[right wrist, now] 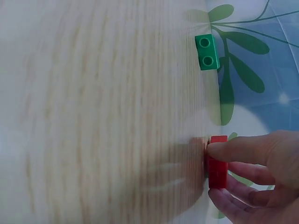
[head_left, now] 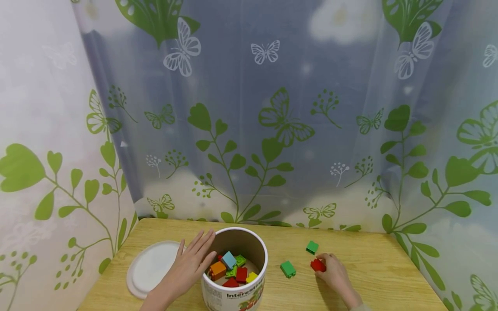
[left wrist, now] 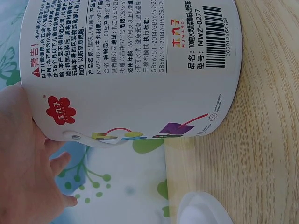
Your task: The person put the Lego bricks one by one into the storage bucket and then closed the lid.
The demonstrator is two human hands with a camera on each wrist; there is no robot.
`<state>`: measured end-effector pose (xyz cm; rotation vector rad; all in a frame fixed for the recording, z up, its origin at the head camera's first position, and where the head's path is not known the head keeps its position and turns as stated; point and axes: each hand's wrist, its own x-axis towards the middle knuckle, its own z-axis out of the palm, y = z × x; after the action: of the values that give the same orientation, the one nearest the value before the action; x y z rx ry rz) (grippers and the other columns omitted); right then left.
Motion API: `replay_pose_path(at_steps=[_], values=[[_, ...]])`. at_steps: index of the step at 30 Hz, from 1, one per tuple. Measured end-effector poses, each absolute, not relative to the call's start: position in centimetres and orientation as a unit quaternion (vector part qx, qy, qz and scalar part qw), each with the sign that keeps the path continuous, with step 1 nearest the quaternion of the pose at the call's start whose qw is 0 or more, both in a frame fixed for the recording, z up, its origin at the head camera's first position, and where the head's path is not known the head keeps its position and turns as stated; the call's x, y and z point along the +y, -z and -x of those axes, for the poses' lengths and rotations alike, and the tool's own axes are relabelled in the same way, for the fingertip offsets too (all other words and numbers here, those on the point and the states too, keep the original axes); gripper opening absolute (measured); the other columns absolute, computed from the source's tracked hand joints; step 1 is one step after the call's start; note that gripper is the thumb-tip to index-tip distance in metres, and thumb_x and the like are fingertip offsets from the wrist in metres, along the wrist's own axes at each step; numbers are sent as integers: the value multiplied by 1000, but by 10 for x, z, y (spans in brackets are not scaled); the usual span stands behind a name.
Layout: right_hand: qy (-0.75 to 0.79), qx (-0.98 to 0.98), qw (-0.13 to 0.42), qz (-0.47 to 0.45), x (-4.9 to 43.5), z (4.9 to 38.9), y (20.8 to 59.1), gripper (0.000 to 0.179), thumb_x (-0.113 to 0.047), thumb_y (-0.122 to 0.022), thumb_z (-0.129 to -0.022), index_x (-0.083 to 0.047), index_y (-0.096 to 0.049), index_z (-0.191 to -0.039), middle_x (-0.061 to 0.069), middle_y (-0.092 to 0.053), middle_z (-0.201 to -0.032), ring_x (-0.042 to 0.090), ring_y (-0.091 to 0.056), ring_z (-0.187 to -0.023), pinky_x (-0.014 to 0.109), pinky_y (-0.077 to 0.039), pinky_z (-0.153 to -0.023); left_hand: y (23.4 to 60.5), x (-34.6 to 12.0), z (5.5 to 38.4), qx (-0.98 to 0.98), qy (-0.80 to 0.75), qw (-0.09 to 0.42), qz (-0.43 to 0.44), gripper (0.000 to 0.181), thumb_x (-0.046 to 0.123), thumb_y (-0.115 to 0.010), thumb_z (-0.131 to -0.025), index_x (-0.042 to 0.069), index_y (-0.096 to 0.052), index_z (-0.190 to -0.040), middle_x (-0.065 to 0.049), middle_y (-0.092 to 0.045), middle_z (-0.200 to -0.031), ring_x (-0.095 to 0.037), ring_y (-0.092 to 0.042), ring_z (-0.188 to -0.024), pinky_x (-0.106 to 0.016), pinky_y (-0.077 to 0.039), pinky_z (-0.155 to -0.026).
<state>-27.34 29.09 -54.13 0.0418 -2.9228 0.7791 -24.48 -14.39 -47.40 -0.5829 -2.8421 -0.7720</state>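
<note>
A round white bucket (head_left: pixel 235 293) stands on the table, with several toy building blocks inside: orange (head_left: pixel 218 270), light blue (head_left: pixel 228 261), red, yellow and light green. My left hand (head_left: pixel 191 263) lies against the bucket's left rim, its fingers extended. The left wrist view shows that hand (left wrist: pixel 28 154) beside the printed bucket wall (left wrist: pixel 140 98). To the right, my right hand (head_left: pixel 333 273) pinches a red block (head_left: pixel 318 265) between thumb and fingers, just above or at the table; contact cannot be told. Two green blocks (head_left: pixel 288 269) (head_left: pixel 312 247) lie between and behind.
A white round lid (head_left: pixel 153 270) lies flat left of the bucket, partly behind my left forearm. The wooden table (head_left: pixel 373 259) ends at a curtain (head_left: pixel 249 172) printed with leaves and butterflies, with more of it along both sides.
</note>
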Motion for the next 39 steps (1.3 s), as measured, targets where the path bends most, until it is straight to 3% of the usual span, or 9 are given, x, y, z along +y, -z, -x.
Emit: replay_pose_path(at_steps=[4,14,39], values=[[-268,-961,70,-14,289,271,537,45,0,-85,-77,8,-67,-117,17,-65,-101,34,-66,-92,50,-57,-79,473,-144,244,-944,260,66,194,61,49,-40,-108,21,-32,-161,2,-30,-165,-28,-22,-154,-71,-1,-117],[-274,-953,123,-37,276,264,505,44,2,-84,-77,5,-68,-118,15,-65,-100,24,-64,-80,38,-55,-65,473,-145,243,-944,260,65,194,61,50,-39,-108,21,-31,-161,1,-30,-165,-28,-22,-154,-72,-2,-117],[-291,-939,167,-73,248,251,458,47,1,-85,-77,-2,-70,-122,12,-66,-105,28,-69,-84,41,-59,-71,471,-145,244,-944,261,58,193,62,52,-38,-108,20,-32,-161,1,-30,-165,-29,-22,-154,-71,-1,-117]])
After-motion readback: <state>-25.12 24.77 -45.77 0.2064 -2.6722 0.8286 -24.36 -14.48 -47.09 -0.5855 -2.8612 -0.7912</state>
